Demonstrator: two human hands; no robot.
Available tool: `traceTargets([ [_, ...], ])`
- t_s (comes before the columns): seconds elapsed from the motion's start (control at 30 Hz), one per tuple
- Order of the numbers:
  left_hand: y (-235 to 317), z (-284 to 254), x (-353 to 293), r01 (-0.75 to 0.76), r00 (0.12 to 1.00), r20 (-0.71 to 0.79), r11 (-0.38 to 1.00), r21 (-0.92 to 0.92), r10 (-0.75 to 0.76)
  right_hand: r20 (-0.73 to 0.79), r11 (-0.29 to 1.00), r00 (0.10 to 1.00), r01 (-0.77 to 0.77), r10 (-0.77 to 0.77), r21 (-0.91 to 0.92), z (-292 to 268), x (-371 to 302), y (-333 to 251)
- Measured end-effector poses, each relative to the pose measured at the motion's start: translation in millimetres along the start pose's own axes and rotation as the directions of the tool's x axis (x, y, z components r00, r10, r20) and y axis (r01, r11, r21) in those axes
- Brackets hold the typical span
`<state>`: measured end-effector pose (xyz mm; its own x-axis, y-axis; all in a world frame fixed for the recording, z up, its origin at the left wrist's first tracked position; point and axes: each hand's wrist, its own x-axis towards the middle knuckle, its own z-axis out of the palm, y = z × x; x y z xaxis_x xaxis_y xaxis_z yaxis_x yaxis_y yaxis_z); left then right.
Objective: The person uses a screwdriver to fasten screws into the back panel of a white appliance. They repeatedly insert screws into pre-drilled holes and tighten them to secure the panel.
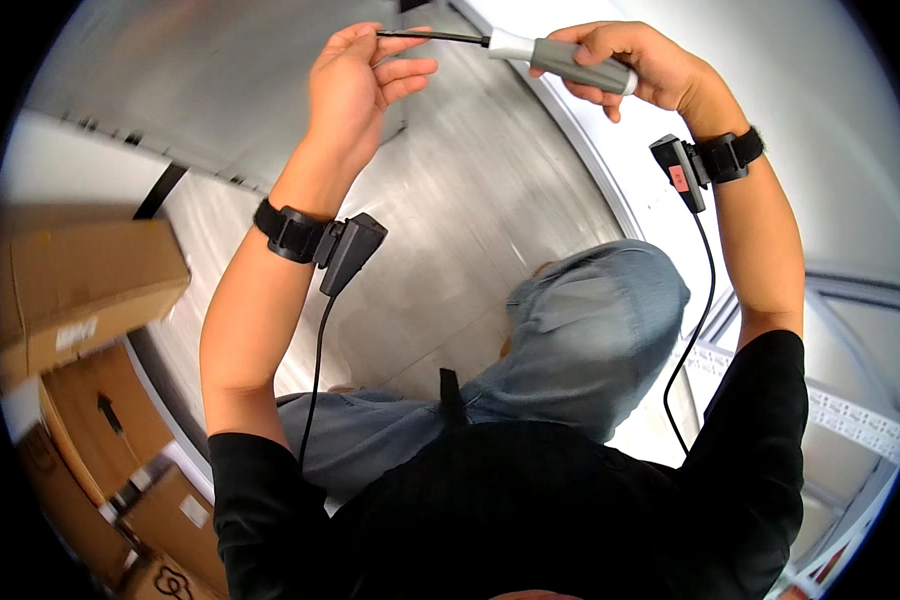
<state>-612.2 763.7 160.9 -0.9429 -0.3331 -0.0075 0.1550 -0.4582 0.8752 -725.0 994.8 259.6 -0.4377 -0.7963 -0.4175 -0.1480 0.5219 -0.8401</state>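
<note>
A screwdriver with a grey and white handle and a thin dark shaft is held up near the top of the head view, its tip pointing left. My right hand is closed around the grey handle. At the other end, the thumb and forefinger of my left hand meet the shaft's tip in a pinch, while its other fingers stretch out to the right. Whether a small piece sits at the tip between those fingers, I cannot make out.
A large grey metal panel stands at the upper left. Cardboard boxes are stacked along the left side. On the right are a white surface and a white perforated metal frame. Cabled black devices are strapped to both wrists.
</note>
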Motion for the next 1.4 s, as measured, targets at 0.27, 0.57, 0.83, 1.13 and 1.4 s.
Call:
traceTargets([
  [0.27,-179,89,98,0.417,0.864,0.213,0.885,0.207,-0.457,-0.279,0.928,0.934,-0.117,0.224,0.353,-48,-46,230],
  [0.57,-362,188,100,0.185,0.809,0.29,0.69,0.7,-0.512,-0.44,0.409,0.731,0.239,0.522,0.881,42,-165,405],
  [0.83,-447,234,73,-0.34,0.807,0.539,0.557,0.758,-0.241,-0.48,0.295,0.564,0.391,0.672,0.872,60,-180,433],
  [1.13,-458,249,74,-0.484,0.798,0.583,0.415,0.771,-0.152,-0.44,0.277,0.597,0.348,0.671,0.896,52,-170,442],
  [1.4,-451,242,76,-0.409,0.804,0.559,0.492,0.768,-0.203,-0.446,0.332,0.637,0.3,0.628,0.895,42,-159,431],
])
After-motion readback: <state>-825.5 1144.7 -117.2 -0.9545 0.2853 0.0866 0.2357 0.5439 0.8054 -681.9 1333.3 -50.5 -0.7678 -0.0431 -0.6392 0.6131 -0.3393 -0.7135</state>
